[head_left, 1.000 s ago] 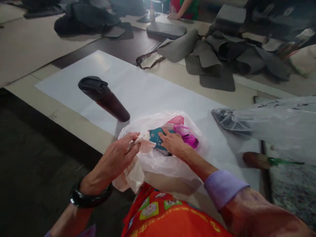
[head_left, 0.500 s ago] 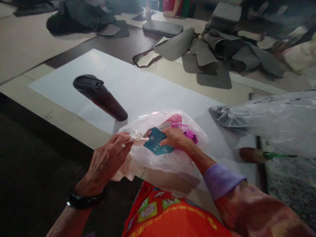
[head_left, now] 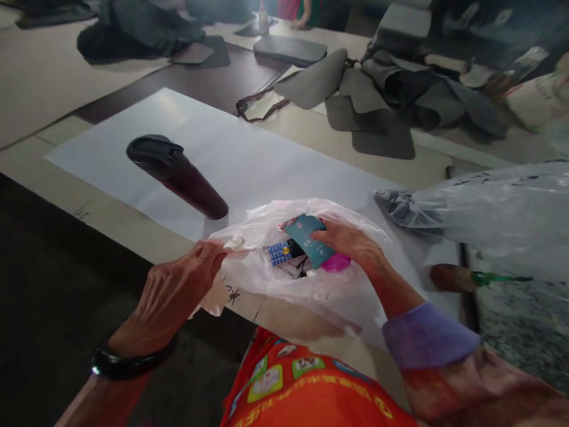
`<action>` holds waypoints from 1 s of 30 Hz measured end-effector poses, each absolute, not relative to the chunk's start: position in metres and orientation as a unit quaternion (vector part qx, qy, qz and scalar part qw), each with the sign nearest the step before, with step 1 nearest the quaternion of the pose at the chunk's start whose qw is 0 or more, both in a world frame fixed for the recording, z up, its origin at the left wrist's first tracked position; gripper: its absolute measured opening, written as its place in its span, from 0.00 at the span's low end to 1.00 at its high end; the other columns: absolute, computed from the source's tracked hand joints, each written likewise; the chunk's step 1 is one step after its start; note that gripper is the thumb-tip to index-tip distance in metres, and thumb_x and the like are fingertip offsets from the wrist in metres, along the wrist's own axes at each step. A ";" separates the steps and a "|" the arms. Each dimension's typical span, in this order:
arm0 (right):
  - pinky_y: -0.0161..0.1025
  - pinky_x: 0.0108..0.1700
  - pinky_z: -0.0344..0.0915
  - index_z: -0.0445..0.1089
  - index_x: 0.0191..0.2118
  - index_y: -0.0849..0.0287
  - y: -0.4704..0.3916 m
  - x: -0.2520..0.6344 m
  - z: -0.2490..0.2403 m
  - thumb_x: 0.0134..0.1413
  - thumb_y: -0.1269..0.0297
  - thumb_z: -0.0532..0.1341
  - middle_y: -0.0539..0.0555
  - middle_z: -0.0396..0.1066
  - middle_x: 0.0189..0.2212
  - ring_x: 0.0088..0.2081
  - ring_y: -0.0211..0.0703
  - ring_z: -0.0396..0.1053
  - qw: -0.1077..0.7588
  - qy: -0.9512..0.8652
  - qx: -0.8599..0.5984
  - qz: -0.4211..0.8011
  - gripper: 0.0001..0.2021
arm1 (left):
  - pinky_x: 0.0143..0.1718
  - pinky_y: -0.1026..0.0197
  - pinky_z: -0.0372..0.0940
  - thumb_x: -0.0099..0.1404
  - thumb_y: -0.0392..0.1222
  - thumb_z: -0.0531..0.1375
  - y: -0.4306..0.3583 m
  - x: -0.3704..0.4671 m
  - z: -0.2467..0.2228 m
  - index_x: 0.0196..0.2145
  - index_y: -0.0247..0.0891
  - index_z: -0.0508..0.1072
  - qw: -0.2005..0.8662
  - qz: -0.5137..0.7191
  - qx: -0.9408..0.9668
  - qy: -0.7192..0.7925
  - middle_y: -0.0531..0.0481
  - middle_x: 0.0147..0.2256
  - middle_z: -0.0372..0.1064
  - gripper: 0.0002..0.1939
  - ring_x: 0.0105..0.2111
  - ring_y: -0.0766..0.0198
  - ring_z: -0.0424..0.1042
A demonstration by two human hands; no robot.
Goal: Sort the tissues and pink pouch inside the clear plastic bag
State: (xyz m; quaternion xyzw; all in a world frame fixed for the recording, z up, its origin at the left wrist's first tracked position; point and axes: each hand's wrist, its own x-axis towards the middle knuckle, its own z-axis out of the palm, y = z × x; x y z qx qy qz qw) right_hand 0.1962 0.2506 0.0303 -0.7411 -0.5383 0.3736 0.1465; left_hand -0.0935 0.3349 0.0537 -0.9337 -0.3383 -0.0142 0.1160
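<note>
A thin white plastic bag (head_left: 311, 284) lies open on the table's near edge. My left hand (head_left: 178, 284) pinches the bag's left rim and holds it out. My right hand (head_left: 351, 243) is inside the bag and grips a teal card-like packet (head_left: 306, 234), tilted up. Under the packet lie a small device with a blue keypad (head_left: 279, 252) and something magenta (head_left: 335, 264). A black bangle (head_left: 128, 362) is on my left wrist.
A dark tumbler (head_left: 175, 175) stands on a white sheet (head_left: 249, 154) to the left. A clear plastic bag (head_left: 493, 213) and a tool with a wooden handle and green shaft (head_left: 471, 277) lie at right. Grey felt pieces (head_left: 382, 95) are piled behind. Another person's hand (head_left: 297, 22) rests at the far edge.
My right hand has lifted the teal packet up and to the right inside the bag, uncovering the blue-keypad device. My left hand has pulled the bag's rim further left.
</note>
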 end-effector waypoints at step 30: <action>0.37 0.48 0.60 0.67 0.47 0.52 0.315 0.166 0.009 0.61 0.60 0.49 0.55 0.70 0.43 0.48 0.43 0.65 -0.050 -0.711 -0.672 0.204 0.14 | 0.12 0.64 0.49 0.68 0.42 0.48 0.341 -0.084 0.071 0.41 0.38 0.64 0.142 -0.115 -0.908 -0.377 0.47 0.56 0.60 0.09 0.26 0.64 0.71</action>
